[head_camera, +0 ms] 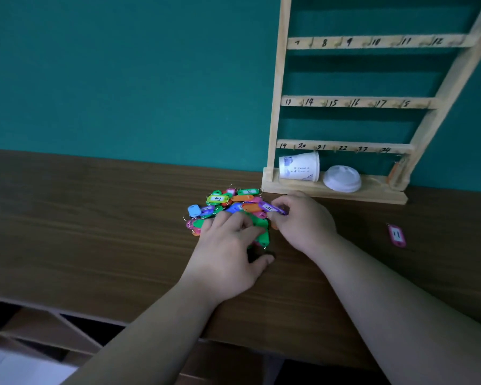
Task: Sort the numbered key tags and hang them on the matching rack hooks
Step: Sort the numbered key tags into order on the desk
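Key tags (220,201) heaped in bright colours, just before the rack (274,107).
Cup (299,165) and lid (342,179) on its base; right grip (303,220) pinches a purple tag (271,208), left grip (228,245) rests relaxed on the heap.

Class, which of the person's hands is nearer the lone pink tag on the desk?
Right. The right hand is left of the pink tag, pinching a purple tag; the left hand rests farther left, on the pile.

This looks like an office or reception-type room: a pale wooden rack with hand-numbered hook rails (275,107) stands on a dark wood-grain tabletop (95,218) against a plain teal wall (122,79). A white paper cup (299,165) and a white plastic lid (342,179) lie on its base, with open brown shelf compartments (39,323) below.
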